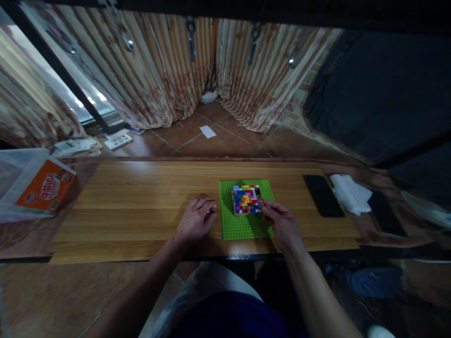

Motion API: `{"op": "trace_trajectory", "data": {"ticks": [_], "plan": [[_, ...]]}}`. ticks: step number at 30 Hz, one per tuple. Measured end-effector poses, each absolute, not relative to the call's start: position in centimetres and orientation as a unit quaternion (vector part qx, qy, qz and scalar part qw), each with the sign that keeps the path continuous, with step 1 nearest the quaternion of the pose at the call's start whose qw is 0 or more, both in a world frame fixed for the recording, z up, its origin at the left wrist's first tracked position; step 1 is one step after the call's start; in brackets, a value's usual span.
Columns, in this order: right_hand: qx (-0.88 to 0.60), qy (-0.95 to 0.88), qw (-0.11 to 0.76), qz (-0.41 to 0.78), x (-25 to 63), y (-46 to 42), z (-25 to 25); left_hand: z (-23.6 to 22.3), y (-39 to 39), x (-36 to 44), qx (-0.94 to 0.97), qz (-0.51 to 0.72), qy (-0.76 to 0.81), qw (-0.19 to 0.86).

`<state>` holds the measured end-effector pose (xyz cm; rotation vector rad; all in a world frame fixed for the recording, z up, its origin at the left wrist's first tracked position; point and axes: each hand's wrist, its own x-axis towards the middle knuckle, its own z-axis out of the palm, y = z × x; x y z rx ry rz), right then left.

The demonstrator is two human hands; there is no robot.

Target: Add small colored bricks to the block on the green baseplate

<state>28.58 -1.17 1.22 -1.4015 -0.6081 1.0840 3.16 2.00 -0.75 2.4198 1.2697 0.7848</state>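
A green studded baseplate [229, 230] lies on the wooden table, with a block of many small coloured toy bricks [246, 199] standing on it. My left hand [195, 219] rests just left of the baseplate, its fingers curled. Small toy bricks [212, 208], partly yellow and purple, show between its thumb and forefinger. At the block's right edge, my right hand [283, 224] has thumb and forefinger pinched together, touching or very near the block. Whatever lies in that pinch is too small to make out.
On the right of the table [141, 202] lies a black phone [323, 195]. Beyond it are a white tissue pack [348, 192] and another dark flat object [387, 213]. A clear plastic bin [21, 173] with an orange label stands at the left. Curtains [158, 70] hang behind.
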Motion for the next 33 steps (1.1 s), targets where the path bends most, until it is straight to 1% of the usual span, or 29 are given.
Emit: {"op": "trace_trajectory", "data": {"ticks": [3,6,8,9,12,14,20,23,26,30,33], "plan": [[-0.629,-0.282,0.597,0.41,28.2,-1.5,1.4,-0.6,1.8,3.1,0.843,0.279,0.431,0.159],[-0.648,-0.345,0.612,0.294,27.0,-2.6,2.3,-0.5,1.6,2.8,0.845,0.281,0.419,0.174],[-0.64,-0.426,0.595,0.234,25.6,-3.5,3.2,-0.5,1.5,2.7,0.848,0.277,0.412,0.184],[-0.631,-0.475,0.571,0.224,24.7,-4.0,3.5,-0.5,1.5,2.7,0.85,0.272,0.411,0.187],[-0.595,-0.617,0.451,0.25,21.8,-4.9,3.8,-0.5,1.4,2.5,0.847,0.262,0.42,0.192],[-0.584,-0.67,0.385,0.247,20.1,-4.8,3.2,-0.6,1.3,2.5,0.839,0.263,0.433,0.198],[-0.642,-0.713,0.21,0.189,17.6,-2.7,1.2,-0.7,1.1,2.4,0.824,0.27,0.447,0.22],[-0.646,-0.723,0.156,0.187,17.4,-2.0,1.2,-0.9,1.2,2.5,0.822,0.268,0.452,0.219],[-0.647,-0.728,0.148,0.174,17.4,-1.9,1.2,-1.2,1.3,2.5,0.819,0.274,0.457,0.213],[-0.646,-0.727,0.182,0.143,17.4,-2.1,0.6,-1.3,1.4,2.6,0.822,0.281,0.452,0.203],[-0.642,-0.725,0.208,0.141,17.4,-2.3,0.4,-1.3,1.4,2.6,0.827,0.281,0.445,0.198]]}}
